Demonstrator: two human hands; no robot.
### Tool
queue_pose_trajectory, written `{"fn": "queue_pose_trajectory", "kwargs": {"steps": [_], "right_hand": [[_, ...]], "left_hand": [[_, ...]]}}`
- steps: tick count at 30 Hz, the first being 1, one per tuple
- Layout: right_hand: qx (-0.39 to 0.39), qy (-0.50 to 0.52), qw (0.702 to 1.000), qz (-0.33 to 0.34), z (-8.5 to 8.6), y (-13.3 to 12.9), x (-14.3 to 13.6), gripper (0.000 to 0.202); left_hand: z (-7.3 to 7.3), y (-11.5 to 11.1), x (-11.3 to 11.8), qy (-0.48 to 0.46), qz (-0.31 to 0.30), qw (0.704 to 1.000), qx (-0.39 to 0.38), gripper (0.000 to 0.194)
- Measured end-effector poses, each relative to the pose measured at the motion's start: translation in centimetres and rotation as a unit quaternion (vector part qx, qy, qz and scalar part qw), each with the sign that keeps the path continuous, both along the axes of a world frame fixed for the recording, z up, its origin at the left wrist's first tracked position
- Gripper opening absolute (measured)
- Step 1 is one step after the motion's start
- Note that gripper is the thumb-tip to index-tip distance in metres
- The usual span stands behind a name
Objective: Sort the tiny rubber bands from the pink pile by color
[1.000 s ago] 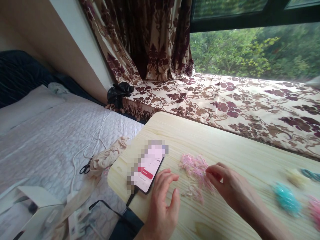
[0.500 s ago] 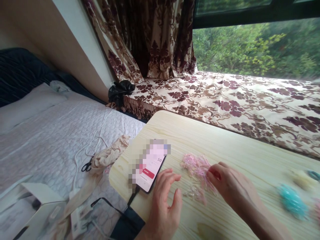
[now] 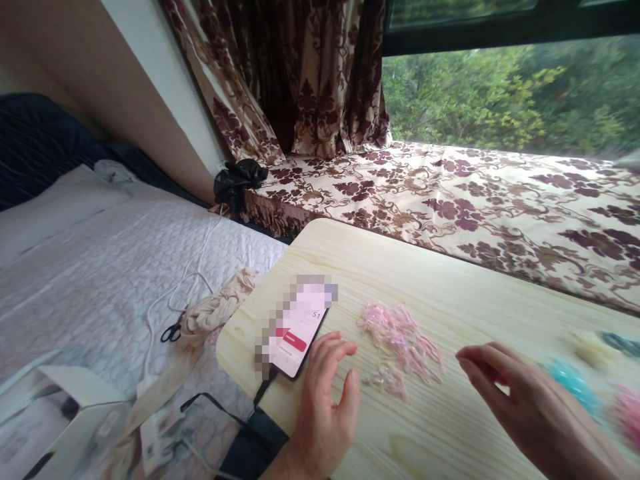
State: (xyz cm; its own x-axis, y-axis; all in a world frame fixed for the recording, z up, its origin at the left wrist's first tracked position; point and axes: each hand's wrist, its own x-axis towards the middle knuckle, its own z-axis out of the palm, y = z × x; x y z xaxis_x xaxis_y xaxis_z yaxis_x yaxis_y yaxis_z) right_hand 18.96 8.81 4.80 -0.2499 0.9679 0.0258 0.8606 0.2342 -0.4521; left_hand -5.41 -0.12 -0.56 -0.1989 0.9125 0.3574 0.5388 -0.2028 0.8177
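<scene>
A loose heap of pink shredded strands [image 3: 400,337], with a paler clump at its near side, lies on the wooden table [image 3: 350,257]. My left hand [image 3: 330,387] rests between the heap and a phone [image 3: 295,337], fingers apart and curved, holding nothing. To the right of the strands, my right hand [image 3: 500,377] hovers over the table, thumb and forefinger pinched together. Whatever may be between those fingertips is too small to make out. Beyond this hand lie a turquoise bundle [image 3: 573,385], a cream bundle [image 3: 593,350] and a pink bundle [image 3: 627,410], partly cut off.
A dark bundle [image 3: 623,345] sits at the table's right. On the bed [image 3: 140,240] to the left are scissors [image 3: 171,332], beige cloth [image 3: 220,313], a power strip [image 3: 160,433] and a white box [image 3: 75,407]. A floral-covered window ledge [image 3: 425,187] runs behind the table.
My right hand has moved away from the pink strands to the right, still pinched. My left hand stays in place. The phone's number went from 50 to 51.
</scene>
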Motion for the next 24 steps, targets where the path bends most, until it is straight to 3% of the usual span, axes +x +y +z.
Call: {"fn": "queue_pose_trajectory", "kwargs": {"steps": [3,6,15,19,24], "right_hand": [[0.0,-0.003,1.0,-0.001,-1.0,-1.4,1.5,0.031],[-0.001,-0.005,1.0,0.005,-1.7,-2.4,1.4,0.029],[0.02,0.033,0.996,0.082,-3.2,-5.1,-3.7,0.024],[0.048,0.013,0.994,0.095,-3.5,-5.1,-5.1,0.024],[0.089,-0.014,0.993,0.074,-2.9,-3.9,-3.8,0.032]], "left_hand": [[0.0,0.1,0.0,0.006,-0.004,1.0,0.0,0.031],[0.1,0.1,0.0,0.006,-0.007,1.0,0.004,0.032],[0.3,0.3,0.2,0.027,-0.002,1.0,0.001,0.031],[0.5,0.3,0.3,0.032,-0.007,0.999,0.0,0.032],[0.7,0.4,0.4,0.033,-0.013,0.999,0.01,0.032]]}}
